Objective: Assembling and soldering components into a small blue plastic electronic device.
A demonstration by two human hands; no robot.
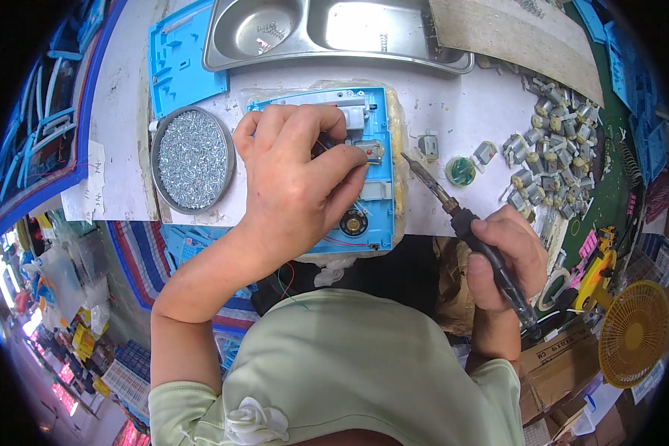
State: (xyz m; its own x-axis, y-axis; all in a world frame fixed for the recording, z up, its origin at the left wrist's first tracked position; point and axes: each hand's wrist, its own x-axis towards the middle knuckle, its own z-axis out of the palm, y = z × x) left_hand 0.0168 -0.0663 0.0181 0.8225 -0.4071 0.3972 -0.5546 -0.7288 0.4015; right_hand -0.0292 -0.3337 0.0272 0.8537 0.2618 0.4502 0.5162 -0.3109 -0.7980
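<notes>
My left hand [293, 163] reaches over an open blue plastic casing [379, 234], its thumb and fingers pinched together beside a small motor [372, 152] fitted inside. What the fingertips grip is hidden by the hand. A round black speaker [354, 222] and thin wires lie lower in the casing, which rests on a clear plastic-wrapped pad [400, 149]. Held in my closed right hand [516, 256] is a soldering iron [464, 223]. Its tip points up and left, just right of the casing and apart from it. Two loose motors sit near the tip, one a silvery motor [429, 146].
Left of the casing stands a round grey dish [154, 160] of small screws. A blue panel [186, 63] and a steel compartment tray [342, 56] lie behind. To the right are a small round green-filled container [461, 172], piled motors [550, 152] and a yellow fan [633, 334].
</notes>
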